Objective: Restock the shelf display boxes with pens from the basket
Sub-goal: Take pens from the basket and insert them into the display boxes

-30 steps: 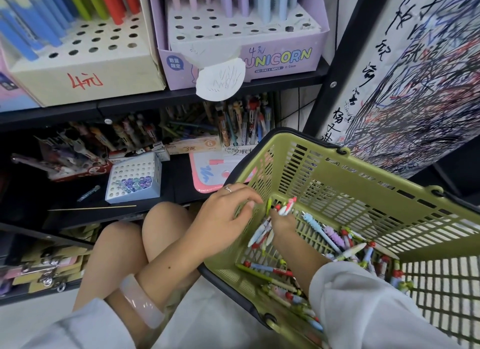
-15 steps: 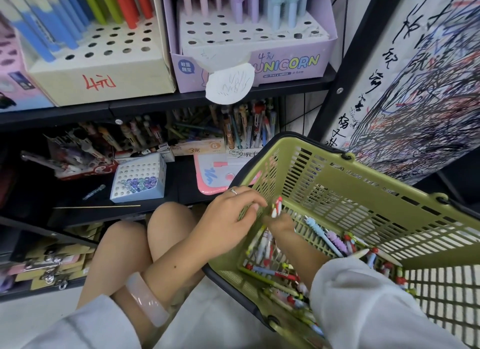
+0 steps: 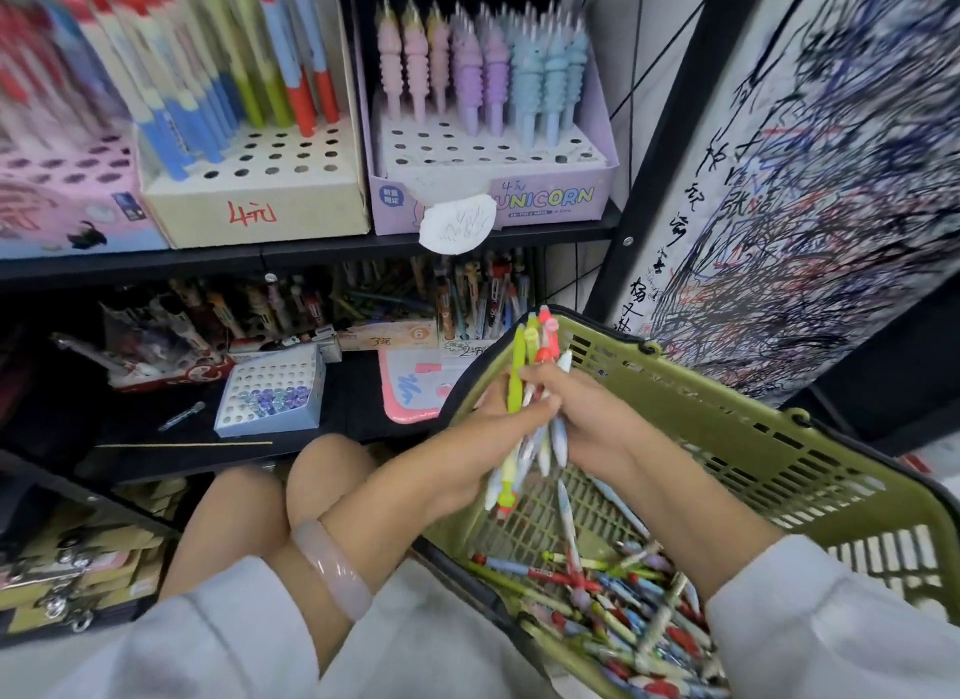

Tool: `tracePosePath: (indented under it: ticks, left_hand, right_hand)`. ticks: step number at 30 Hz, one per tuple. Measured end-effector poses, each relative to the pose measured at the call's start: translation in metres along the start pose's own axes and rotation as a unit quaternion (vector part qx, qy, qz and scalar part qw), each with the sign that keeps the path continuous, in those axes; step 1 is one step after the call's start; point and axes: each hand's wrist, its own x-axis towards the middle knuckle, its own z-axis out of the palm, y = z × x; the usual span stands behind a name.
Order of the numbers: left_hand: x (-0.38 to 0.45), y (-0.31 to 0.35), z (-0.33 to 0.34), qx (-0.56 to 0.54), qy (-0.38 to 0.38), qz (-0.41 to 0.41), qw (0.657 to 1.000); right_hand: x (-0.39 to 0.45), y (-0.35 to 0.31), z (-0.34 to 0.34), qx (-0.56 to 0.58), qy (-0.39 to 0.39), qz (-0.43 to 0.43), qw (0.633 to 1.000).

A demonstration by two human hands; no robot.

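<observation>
Basket [image 3: 753, 438] holds loose pens [image 3: 613, 594] in its near end. Above it, left hand [image 3: 498, 428] and right hand [image 3: 587, 417] both grasp one pen bundle [image 3: 540, 386]. Beyond basket: purple box [image 3: 519, 199] with pastel pens [image 3: 478, 74], half its holes empty.

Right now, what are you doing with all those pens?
A person crouched by a pen shelf is holding a bunch of pens over a green basket. The left hand and the right hand both grip the bunch, which stands roughly upright. Many more pens lie loose in the basket's bottom. On the shelf above, the unicorn display box and the cream box beside it both have open holes. None of the held pens is in a box yet.
</observation>
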Motion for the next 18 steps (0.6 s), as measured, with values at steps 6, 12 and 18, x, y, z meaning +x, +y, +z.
tracePosePath:
  ticks: [6, 12, 18]
  left_hand:
    - [-0.033, 0.023, -0.026, -0.054, 0.001, 0.068, 0.996]
    - [-0.060, 0.035, -0.056, -0.052, 0.040, 0.166, 0.984]
    - [-0.079, 0.049, -0.092, -0.070, 0.058, 0.216, 0.972]
  right_hand:
    - [-0.020, -0.030, 0.054, -0.140, 0.042, -0.110, 0.983]
    - [-0.022, -0.049, 0.099, -0.205, -0.022, -0.149, 0.967]
    - [-0.012, -0.071, 0.145, -0.171, -0.095, -0.194, 0.961]
